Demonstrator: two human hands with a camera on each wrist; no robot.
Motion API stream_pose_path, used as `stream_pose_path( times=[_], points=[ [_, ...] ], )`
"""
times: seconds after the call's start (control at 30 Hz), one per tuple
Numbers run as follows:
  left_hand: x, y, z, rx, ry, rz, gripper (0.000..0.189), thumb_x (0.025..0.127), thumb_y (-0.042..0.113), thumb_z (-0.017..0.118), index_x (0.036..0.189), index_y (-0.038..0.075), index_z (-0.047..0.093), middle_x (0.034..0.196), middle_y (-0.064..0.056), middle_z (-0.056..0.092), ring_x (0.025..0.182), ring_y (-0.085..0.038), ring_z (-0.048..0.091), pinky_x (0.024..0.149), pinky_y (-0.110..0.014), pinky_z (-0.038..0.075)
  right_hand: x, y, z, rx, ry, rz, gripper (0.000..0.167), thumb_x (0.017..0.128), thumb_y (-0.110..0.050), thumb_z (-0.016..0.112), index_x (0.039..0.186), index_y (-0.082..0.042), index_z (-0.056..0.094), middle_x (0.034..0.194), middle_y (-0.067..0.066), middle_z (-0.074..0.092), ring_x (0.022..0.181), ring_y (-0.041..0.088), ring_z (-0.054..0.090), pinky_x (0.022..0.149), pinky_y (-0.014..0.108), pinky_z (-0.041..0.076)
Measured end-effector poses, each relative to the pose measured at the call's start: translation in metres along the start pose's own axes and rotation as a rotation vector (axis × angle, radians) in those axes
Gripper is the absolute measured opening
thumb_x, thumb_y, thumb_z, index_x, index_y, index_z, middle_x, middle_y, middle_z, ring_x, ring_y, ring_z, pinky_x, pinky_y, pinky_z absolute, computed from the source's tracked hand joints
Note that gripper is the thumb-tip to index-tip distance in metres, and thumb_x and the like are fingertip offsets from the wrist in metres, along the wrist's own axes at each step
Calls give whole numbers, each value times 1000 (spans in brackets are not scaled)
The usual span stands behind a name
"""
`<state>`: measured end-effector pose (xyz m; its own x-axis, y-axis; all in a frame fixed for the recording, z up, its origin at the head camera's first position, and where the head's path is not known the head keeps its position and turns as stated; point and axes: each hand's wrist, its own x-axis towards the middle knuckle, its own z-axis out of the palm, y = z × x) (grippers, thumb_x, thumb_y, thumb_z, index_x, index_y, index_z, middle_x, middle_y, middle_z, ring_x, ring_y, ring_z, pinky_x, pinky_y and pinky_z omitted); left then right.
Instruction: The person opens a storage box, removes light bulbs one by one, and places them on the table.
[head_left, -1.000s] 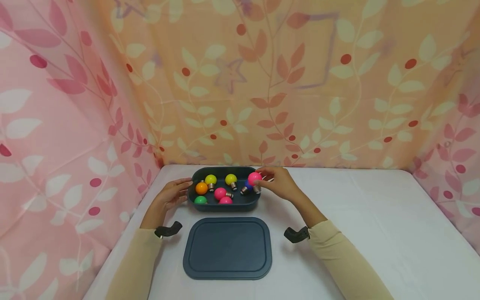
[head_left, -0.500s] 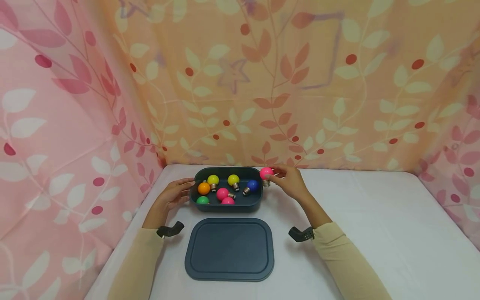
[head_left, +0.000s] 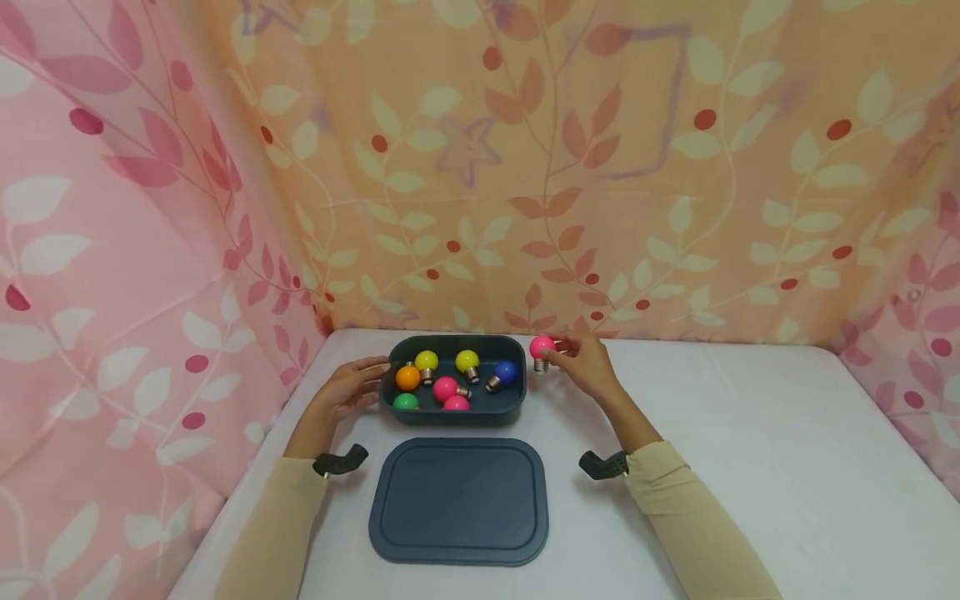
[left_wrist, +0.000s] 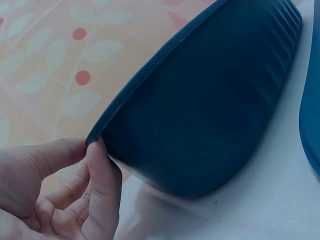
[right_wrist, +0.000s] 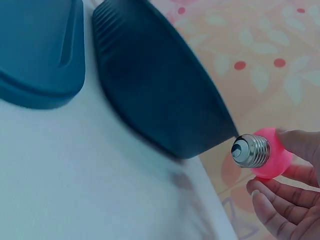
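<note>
My right hand (head_left: pixel 587 363) holds a pink light bulb (head_left: pixel 542 347) by its round globe, just beyond the right end of a dark blue-grey box (head_left: pixel 453 418). In the right wrist view the bulb's metal screw base (right_wrist: pixel 252 151) points toward the box. At the box's left end, my left hand (head_left: pixel 352 387) pinches the rim (left_wrist: pixel 112 117) between thumb and finger. Inside lie two yellow bulbs (head_left: pixel 467 360), an orange bulb (head_left: pixel 408 377), a blue bulb (head_left: pixel 506 372), a green bulb (head_left: pixel 406 401) and two more pink bulbs (head_left: pixel 446 388). The front wall partly hides the lower ones.
A flat blue-grey lid (head_left: pixel 459 502) lies in front of the box on the white tabletop (head_left: pixel 735 467). Floral cloth (head_left: pixel 480 167) hangs behind the table and along both sides. Each wrist carries a black camera mount (head_left: pixel 602 465).
My right hand has carried the pink bulb rightward, from over the box's right end to outside it, uncovering the blue bulb. The left hand keeps its place on the rim.
</note>
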<state>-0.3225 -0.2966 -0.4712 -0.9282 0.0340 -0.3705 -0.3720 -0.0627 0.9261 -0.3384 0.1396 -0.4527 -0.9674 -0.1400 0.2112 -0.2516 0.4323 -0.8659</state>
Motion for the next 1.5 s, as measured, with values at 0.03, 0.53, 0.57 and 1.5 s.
stream_pose_path(
  times=[0.03,0.53,0.57,1.5],
  points=[
    [0,-1,0,3,2,-2,56,98,22,70,147,4,48,98,0,65,76,-12,61,63,-19,55,0,2,0,-2,2,2,42,91,-27,78,126,-6,70,113,15,72,95,32,69,80,36,59],
    [-2,-3,4,48,13,-24,57,99,24,68,149,6,47,105,-2,63,83,-14,60,68,-20,57,1,35,6,-49,8,71,41,91,-27,78,123,-2,70,107,17,73,99,31,68,77,30,54],
    [-2,-3,3,49,13,-25,58,99,25,68,150,6,47,105,-2,64,82,-14,60,68,-20,57,1,35,6,-45,4,77,41,91,-27,79,122,-2,70,106,17,74,98,30,68,75,30,54],
    [-2,-1,0,27,15,-7,54,100,22,67,148,5,48,104,-2,63,81,-14,61,68,-20,57,7,47,13,-57,-19,111,39,94,-25,75,123,0,70,101,17,72,72,21,66,62,27,55]
  ],
)
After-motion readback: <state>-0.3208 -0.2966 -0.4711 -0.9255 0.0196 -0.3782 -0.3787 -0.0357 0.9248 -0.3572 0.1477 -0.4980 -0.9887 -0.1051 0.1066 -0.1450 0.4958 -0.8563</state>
